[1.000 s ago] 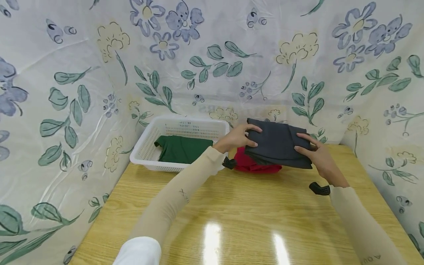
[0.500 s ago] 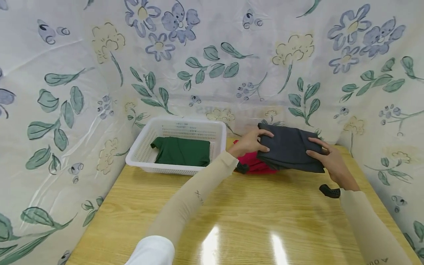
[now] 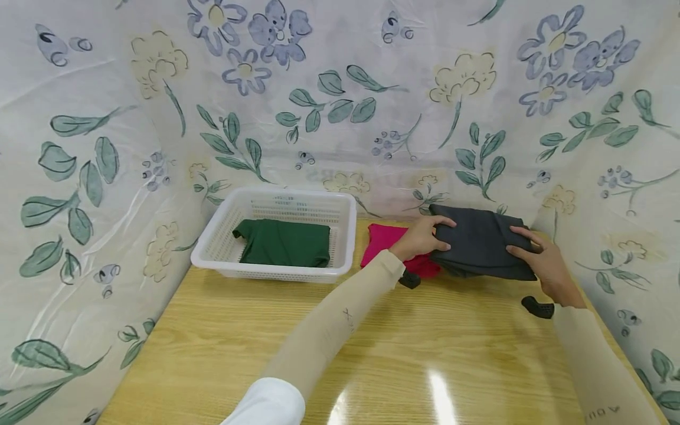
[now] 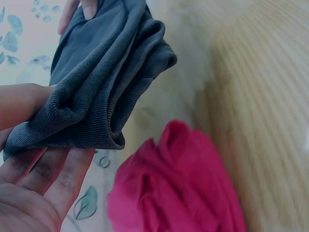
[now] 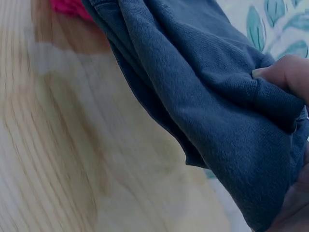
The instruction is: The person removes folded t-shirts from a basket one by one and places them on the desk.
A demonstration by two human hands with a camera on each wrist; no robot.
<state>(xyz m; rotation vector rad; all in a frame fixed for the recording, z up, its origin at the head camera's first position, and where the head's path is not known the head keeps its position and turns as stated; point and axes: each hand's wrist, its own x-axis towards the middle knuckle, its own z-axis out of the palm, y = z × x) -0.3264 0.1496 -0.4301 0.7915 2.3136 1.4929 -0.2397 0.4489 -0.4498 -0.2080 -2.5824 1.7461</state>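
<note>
A folded dark grey garment (image 3: 480,242) is held up over the table by both hands, one at each side. My left hand (image 3: 422,237) grips its left edge, thumb above and fingers beneath in the left wrist view, where ribbed folds (image 4: 111,116) show. At the opposite edge my right hand (image 3: 547,265) pinches the cloth, its thumb on top in the right wrist view. A red-pink folded cloth (image 3: 382,241) lies on the table below and beside the left hand, partly hidden by it. The exact kind of the grey garment cannot be told.
A white perforated plastic basket (image 3: 209,260) stands at the back left, with a folded dark green cloth (image 3: 287,243) inside. The wooden table (image 3: 228,342) meets a floral-patterned curtain (image 3: 329,159) behind and at both sides.
Both hands have carried the dark grey garment to the right, away from above the red-pink cloth, more of which now shows. The head view has shifted slightly.
</note>
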